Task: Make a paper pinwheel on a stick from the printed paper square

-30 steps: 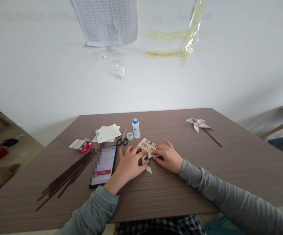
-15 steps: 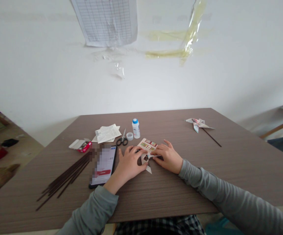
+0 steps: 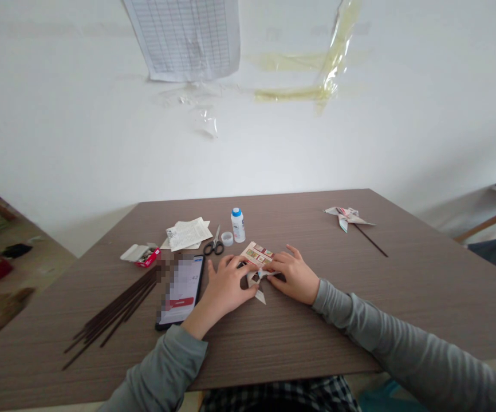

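Observation:
Near the table's middle lies a printed paper pinwheel [image 3: 257, 254], its points partly folded in toward the centre. My left hand [image 3: 229, 281] grips its left side, fingers curled over the folded paper with the thumb at the lower edge. From the right, my right hand [image 3: 294, 276] pinches a folded point of the same paper. My fingers hide part of the centre. A finished-looking paper pinwheel [image 3: 347, 217] on a dark stick [image 3: 372, 240] lies at the far right.
Left of my hands are a phone [image 3: 181, 292], several dark sticks [image 3: 114, 309] and a small red box [image 3: 147, 256]. Beyond them lie paper sheets [image 3: 188, 233], scissors [image 3: 214, 245], a small translucent cap [image 3: 227, 238] and a white bottle with a blue lid [image 3: 238, 226].
Both hands keep almost the same place on the paper. The folded paper at the centre looks slightly flatter under my fingers; the digits on the phone screen differ.

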A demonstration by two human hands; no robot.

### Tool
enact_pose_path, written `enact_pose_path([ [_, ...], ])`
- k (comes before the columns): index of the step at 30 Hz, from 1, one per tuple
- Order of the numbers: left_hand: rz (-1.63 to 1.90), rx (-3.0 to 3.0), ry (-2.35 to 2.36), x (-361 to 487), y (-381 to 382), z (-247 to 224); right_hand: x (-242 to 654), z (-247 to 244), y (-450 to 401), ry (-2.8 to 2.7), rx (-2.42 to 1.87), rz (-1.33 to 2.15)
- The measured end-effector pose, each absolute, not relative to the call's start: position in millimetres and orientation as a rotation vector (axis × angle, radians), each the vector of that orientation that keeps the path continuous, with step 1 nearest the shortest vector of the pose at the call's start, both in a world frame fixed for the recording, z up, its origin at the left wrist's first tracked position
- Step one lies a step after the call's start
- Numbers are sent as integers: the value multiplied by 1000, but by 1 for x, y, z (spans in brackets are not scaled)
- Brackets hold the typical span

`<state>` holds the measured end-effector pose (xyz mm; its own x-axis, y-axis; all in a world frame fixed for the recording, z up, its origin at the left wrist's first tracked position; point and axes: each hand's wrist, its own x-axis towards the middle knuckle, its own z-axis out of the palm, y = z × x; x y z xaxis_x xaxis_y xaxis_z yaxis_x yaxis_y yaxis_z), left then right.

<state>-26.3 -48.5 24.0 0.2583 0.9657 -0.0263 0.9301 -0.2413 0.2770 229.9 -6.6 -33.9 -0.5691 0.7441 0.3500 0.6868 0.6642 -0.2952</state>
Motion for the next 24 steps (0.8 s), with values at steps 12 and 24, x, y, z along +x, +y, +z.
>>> enact_pose_path([
  [12,286,2323,1735,-30,-47,18,226,-23,-12,-2504,-1164,162],
  [24,226,2283,1767,-26,-45,23,221,-20,-13,-2537,-1215,158],
])
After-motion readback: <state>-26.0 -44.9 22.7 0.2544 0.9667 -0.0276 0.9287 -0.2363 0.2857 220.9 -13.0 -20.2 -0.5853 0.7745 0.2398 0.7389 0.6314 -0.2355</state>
